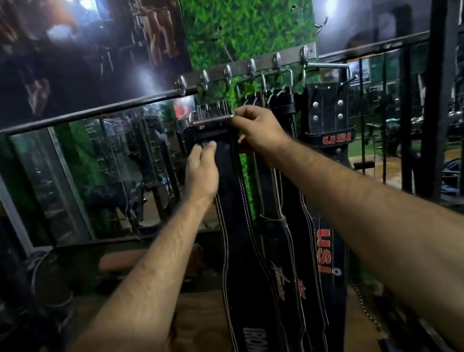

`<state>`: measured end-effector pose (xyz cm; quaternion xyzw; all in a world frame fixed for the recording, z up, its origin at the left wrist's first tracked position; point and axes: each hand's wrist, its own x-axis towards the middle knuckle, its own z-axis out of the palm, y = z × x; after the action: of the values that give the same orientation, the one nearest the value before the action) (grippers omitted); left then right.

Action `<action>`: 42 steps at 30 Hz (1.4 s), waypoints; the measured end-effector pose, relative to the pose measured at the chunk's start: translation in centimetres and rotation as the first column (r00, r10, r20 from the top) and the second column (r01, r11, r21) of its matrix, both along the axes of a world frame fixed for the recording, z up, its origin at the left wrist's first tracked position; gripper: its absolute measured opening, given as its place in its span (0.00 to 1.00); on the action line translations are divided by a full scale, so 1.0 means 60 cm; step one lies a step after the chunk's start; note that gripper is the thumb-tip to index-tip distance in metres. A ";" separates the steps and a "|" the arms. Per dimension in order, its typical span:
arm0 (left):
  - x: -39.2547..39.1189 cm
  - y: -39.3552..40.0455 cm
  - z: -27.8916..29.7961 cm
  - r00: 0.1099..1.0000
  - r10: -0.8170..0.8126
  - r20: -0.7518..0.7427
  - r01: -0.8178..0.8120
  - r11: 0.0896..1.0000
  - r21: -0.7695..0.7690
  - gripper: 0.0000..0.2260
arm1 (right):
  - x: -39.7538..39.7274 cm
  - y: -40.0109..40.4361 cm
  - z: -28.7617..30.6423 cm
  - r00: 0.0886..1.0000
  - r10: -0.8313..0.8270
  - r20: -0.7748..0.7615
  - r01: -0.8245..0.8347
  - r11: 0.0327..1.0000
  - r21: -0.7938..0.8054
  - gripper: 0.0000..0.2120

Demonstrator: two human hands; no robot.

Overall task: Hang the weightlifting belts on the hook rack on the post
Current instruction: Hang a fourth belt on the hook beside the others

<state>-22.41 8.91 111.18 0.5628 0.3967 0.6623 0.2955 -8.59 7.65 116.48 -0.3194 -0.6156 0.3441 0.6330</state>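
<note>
**Black belt held up below the hook rack**

While both your arms reach forward, you hold a long black leather weightlifting belt with white stitching [233,205] up against the post covered in green artificial grass [248,10]. Your right hand [257,130] has its fingers curled round the belt's upper end, thumb and forefinger pinching the right end of the silver metal buckle bar [211,118]. Your left hand [201,171] lies on the belt's face just below the buckle, its fingertips pressed together on a small metal piece there; whether it pinches or only touches that piece, you cannot tell from this view.

The buckle sits below the steel hook rack [245,68] fixed across the post, under the free hooks on the rack's left part, and is apart from them. The belt hangs straight down from your hands, widening lower where pale lettering runs along it.

To the right, other belts hang from the rack by their buckles: a dark belt with orange star lettering [279,259], a black belt with red "usi" lettering [325,252], and, furthest right, a short black belt with silver rivets and a red "usi" loop [329,119]. Mirrors and dark posters flank the post.
</note>
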 end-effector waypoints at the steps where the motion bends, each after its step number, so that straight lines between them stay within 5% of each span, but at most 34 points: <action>1: 0.002 -0.002 -0.003 0.997 0.026 -0.071 -0.026 1.000 0.000 0.34 | 0.001 0.008 -0.002 0.998 -0.054 0.013 0.054 0.998 0.024 0.06; 4: -0.003 0.002 -0.003 0.992 0.091 -0.087 -0.075 0.983 0.168 0.23 | 0.005 0.029 -0.012 0.986 -0.168 -0.006 0.168 0.984 0.064 0.03; 6: -0.012 0.026 0.011 0.999 0.001 -0.053 0.013 0.963 0.269 0.28 | 0.010 0.043 -0.012 0.978 -0.204 -0.030 0.207 0.971 0.119 0.05; 9: -0.008 0.066 0.053 0.980 -0.134 -0.147 0.176 0.928 0.329 0.25 | 0.019 0.065 -0.004 0.957 -0.283 0.060 0.262 0.935 0.240 0.13; 12: 0.006 0.099 0.080 0.992 -0.084 -0.098 0.114 0.928 0.354 0.15 | 0.024 0.088 0.002 0.939 -0.334 0.079 0.302 0.914 0.272 0.15; 17: 0.027 0.156 0.122 0.989 -0.133 0.063 0.123 0.982 0.141 0.13 | 0.030 0.126 0.013 0.899 -0.423 0.114 0.398 0.897 0.194 0.10; 20: 0.033 0.190 0.154 0.987 -0.089 0.134 0.091 0.996 -0.009 0.16 | 0.021 0.139 0.049 0.769 -0.597 0.228 0.560 0.801 0.210 0.17; 24: 0.045 0.207 0.205 0.972 -0.056 0.230 0.068 0.997 -0.045 0.15 | 0.006 0.146 0.104 0.599 -0.733 0.323 0.708 0.673 0.214 0.17; 33: 0.054 0.230 0.172 0.970 -0.036 0.242 0.060 0.994 -0.096 0.16 | -0.008 0.157 0.073 0.511 -0.768 0.387 0.767 0.610 0.199 0.19; 39: 0.033 0.223 0.085 0.935 -0.292 0.202 0.295 0.955 0.018 0.15 | -0.014 0.154 -0.042 0.704 -0.706 0.068 0.685 0.702 0.198 0.17; 42: 0.028 0.205 0.052 0.924 -0.327 0.198 0.322 0.945 0.058 0.11 | -0.005 0.169 -0.097 0.819 -0.566 0.093 0.552 0.822 0.137 0.09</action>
<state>-20.71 21.18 114.30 0.5531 0.2574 0.6634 0.4332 -8.88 17.78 110.65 -0.4742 -0.5515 0.0893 0.6804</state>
